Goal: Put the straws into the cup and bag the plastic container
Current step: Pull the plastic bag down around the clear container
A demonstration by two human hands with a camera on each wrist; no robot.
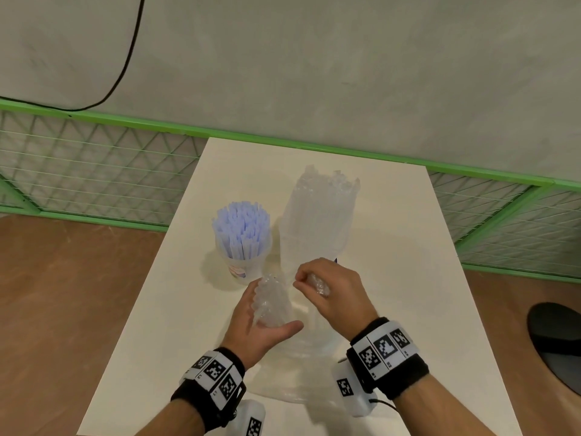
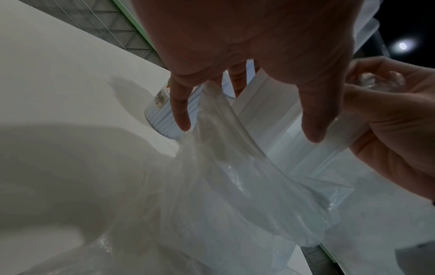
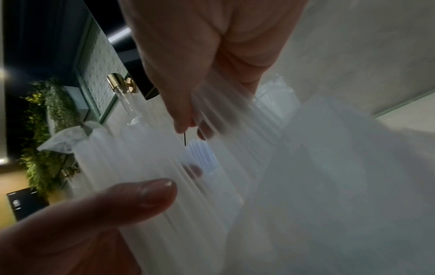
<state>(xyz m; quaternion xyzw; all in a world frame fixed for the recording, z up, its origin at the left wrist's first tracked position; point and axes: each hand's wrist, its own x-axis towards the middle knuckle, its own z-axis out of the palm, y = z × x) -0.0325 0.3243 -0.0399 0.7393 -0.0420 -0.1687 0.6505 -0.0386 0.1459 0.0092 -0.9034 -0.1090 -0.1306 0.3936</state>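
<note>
A clear cup packed with pale blue straws stands upright on the white table. Right of it rises a tall translucent ribbed plastic container, seen close in the left wrist view. A thin clear plastic bag lies crumpled in front of it. My left hand holds a gathered part of the bag between fingers and thumb. My right hand pinches another bunched part of the same bag, just in front of the container's base.
A green mesh fence runs behind the table, with a grey wall above and a black cable hanging down it. Brown floor lies left of the table. A dark round object sits at the right edge.
</note>
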